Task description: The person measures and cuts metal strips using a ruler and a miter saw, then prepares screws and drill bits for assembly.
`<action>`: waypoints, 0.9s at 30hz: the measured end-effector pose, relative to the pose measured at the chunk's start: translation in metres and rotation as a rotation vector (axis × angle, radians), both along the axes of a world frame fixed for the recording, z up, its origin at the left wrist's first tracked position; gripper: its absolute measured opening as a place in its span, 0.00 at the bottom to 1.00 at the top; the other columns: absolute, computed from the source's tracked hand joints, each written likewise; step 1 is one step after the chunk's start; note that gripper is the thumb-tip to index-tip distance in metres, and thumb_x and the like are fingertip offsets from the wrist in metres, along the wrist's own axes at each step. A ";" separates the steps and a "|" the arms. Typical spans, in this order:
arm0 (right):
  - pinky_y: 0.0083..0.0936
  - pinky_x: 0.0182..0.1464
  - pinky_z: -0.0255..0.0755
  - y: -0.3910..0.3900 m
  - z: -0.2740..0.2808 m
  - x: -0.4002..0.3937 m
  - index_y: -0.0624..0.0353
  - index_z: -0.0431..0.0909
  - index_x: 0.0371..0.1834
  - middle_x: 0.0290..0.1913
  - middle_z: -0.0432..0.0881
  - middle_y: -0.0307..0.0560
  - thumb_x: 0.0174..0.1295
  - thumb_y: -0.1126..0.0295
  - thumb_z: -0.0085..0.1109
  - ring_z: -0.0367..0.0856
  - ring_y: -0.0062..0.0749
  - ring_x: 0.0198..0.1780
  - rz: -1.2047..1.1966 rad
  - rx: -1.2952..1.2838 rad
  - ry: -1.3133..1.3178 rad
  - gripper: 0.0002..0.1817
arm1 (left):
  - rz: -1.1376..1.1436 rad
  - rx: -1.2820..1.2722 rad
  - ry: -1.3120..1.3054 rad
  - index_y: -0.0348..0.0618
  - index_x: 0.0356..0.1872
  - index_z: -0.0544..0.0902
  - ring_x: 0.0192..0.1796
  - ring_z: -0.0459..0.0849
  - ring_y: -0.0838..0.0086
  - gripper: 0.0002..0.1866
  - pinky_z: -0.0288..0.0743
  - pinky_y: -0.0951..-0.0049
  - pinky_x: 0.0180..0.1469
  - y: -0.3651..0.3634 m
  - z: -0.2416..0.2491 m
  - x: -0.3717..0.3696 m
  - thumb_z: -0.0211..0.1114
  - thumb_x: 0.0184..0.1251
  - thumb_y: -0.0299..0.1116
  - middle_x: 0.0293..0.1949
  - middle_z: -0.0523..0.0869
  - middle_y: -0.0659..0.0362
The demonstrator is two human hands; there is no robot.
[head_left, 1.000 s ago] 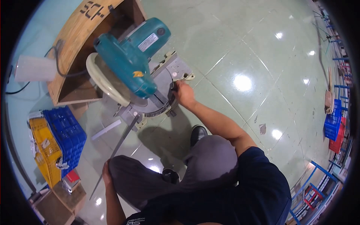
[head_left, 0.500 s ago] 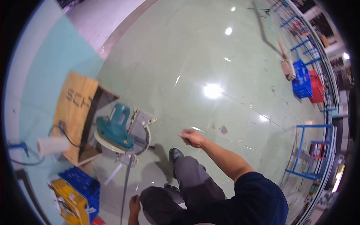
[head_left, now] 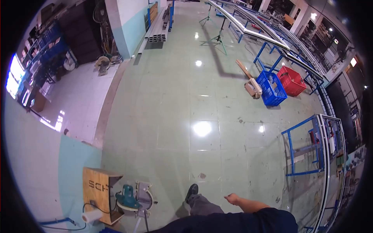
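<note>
My right hand (head_left: 232,199) hangs low over the tiled floor (head_left: 171,128), with its fingers curled in and no object visible in them. It touches nothing. My left hand is out of the picture. To the left on the floor stands a teal miter saw (head_left: 127,199) with a grey round base. Beside the saw sits a wooden box (head_left: 95,185) with black letters on it, and a white roll (head_left: 92,215) lies against the box. One of my shoes (head_left: 192,190) points forward on the tiles.
At right stands a blue metal frame (head_left: 288,153) carrying long profiles. Farther off are a blue crate (head_left: 268,97), a red crate (head_left: 292,82) and a long-handled brush (head_left: 252,87). Stacked metal profiles (head_left: 157,38) lie by the back wall; a doorway opens at left.
My view has tilted up, bringing in the far room, racks and doorway. The saw and box now sit lower in the picture. My left hand has dropped out of sight.
</note>
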State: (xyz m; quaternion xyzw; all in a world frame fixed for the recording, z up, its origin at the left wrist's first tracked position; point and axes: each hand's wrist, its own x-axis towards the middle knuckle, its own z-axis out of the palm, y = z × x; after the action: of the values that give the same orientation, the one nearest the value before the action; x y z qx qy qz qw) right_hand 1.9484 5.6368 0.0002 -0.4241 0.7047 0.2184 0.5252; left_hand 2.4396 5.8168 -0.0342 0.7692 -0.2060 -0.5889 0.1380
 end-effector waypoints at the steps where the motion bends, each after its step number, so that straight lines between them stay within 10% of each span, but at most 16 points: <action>1: 0.34 0.21 0.65 -0.025 0.011 0.015 0.58 0.81 0.26 0.19 0.75 0.43 0.72 0.46 0.62 0.70 0.28 0.18 -0.039 0.022 -0.063 0.26 | 0.006 -0.036 0.000 0.38 0.53 0.88 0.47 0.90 0.64 0.24 0.81 0.62 0.50 -0.040 0.014 0.006 0.63 0.75 0.51 0.44 0.92 0.50; 10: 0.25 0.26 0.68 -0.407 0.098 0.210 0.56 0.79 0.41 0.28 0.77 0.37 0.78 0.58 0.56 0.74 0.23 0.26 -0.168 -0.174 -0.628 0.13 | -0.082 -0.042 -0.095 0.39 0.54 0.88 0.48 0.90 0.63 0.24 0.82 0.61 0.52 -0.290 0.046 0.119 0.63 0.75 0.51 0.46 0.92 0.50; 17: 0.26 0.30 0.74 -0.577 0.125 0.199 0.56 0.82 0.40 0.30 0.82 0.38 0.71 0.63 0.65 0.81 0.25 0.30 -0.465 -0.491 -0.415 0.08 | -0.437 -0.038 -0.277 0.39 0.55 0.88 0.50 0.90 0.62 0.24 0.82 0.60 0.53 -0.491 0.051 0.294 0.63 0.76 0.50 0.47 0.92 0.49; 22: 0.28 0.26 0.73 -0.630 0.111 0.154 0.59 0.82 0.40 0.28 0.82 0.41 0.69 0.66 0.63 0.81 0.28 0.27 -0.715 -0.369 -0.112 0.07 | -0.332 -0.531 -0.503 0.39 0.67 0.80 0.65 0.84 0.51 0.27 0.76 0.54 0.68 -0.920 0.207 0.405 0.62 0.79 0.49 0.62 0.86 0.42; 27: 0.29 0.22 0.71 -0.773 0.107 0.167 0.62 0.83 0.35 0.28 0.84 0.49 0.65 0.68 0.61 0.82 0.31 0.24 -0.735 -0.376 0.008 0.08 | -0.054 -1.354 -0.258 0.37 0.64 0.80 0.61 0.84 0.66 0.19 0.76 0.64 0.66 -1.249 0.424 0.409 0.61 0.81 0.38 0.57 0.87 0.52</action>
State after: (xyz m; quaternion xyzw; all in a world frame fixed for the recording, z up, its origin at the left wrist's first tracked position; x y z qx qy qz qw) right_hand 2.1150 4.8642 0.1071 -0.2319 0.8389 -0.1146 0.4788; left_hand 2.8486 4.5673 0.3898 0.5724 -0.5622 -0.2375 0.5476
